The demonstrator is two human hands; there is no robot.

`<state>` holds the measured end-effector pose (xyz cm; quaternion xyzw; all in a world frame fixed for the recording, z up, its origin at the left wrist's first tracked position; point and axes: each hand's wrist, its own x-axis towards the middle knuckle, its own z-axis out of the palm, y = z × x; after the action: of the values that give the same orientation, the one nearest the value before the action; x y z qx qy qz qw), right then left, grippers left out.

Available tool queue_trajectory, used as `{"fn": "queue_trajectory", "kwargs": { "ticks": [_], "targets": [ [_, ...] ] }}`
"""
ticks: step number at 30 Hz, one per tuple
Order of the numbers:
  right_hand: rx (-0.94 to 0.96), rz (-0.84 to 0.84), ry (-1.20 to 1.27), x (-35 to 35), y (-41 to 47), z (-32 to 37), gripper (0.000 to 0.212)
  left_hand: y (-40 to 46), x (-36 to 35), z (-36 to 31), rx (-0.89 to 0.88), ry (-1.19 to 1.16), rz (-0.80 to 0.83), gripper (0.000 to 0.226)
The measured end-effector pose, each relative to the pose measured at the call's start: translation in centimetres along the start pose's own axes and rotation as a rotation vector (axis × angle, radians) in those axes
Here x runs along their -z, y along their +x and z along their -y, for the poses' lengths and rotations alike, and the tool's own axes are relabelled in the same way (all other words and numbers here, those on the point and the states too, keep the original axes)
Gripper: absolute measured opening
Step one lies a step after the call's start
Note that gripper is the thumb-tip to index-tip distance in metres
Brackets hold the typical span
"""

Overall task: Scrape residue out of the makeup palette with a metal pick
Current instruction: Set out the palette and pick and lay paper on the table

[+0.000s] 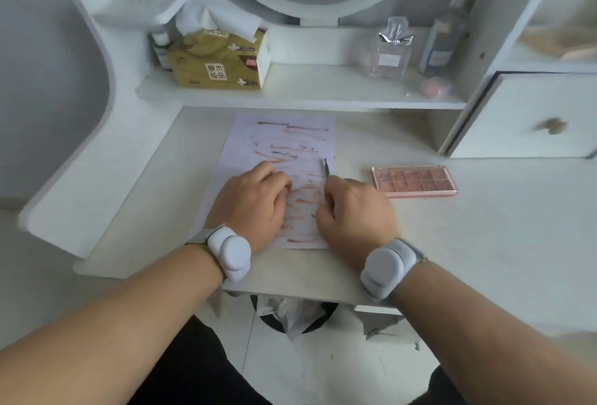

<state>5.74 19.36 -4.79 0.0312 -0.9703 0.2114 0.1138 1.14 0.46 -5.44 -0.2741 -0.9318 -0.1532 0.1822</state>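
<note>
A pink makeup palette [415, 180] with several reddish pans lies flat on the white desk, to the right of my hands and apart from them. My right hand [353, 210] is closed around a thin metal pick [326, 167], whose dark tip points away from me over a white sheet of paper [284, 142] smeared with reddish streaks. My left hand [252, 204] rests palm down on the left part of that sheet, fingers curled, holding nothing that I can see. Both wrists wear grey bands.
On the shelf behind stand a tissue box [223, 60], a perfume bottle [387, 55], a dark bottle [441, 46] and a small pink item [434, 87]. A drawer unit [529, 113] stands at the right. A bin with a bag [290, 314] sits under the desk edge.
</note>
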Motion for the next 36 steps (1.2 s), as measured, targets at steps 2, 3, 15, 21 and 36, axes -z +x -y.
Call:
{"fn": "queue_trajectory", "kwargs": {
  "ticks": [2, 3, 15, 21, 36],
  "targets": [
    [-0.009, -0.054, 0.098, 0.7, -0.3, 0.0, 0.007, 0.0, 0.3, -0.5, -0.004, 0.018, -0.011, 0.02],
    [-0.003, -0.1, 0.174, 0.9, -0.4, -0.2, 0.004, 0.0, 0.4, -0.5, -0.006, 0.027, -0.014, 0.022],
    [-0.185, 0.049, -0.13, 5.2, -0.7, -10.3, 0.049, 0.8, 2.0, -5.4, -0.049, 0.17, -0.117, 0.021],
    [-0.07, 0.0, -0.103, 5.4, -1.4, -10.1, 0.042, 1.2, 0.3, -11.5, -0.037, -0.132, -0.118, 0.028],
    [-0.089, -0.186, 0.867, 4.7, -4.1, -4.2, 0.034, 4.4, -0.3, -15.2, 0.515, -0.843, -0.15, 0.022]
  ]
}}
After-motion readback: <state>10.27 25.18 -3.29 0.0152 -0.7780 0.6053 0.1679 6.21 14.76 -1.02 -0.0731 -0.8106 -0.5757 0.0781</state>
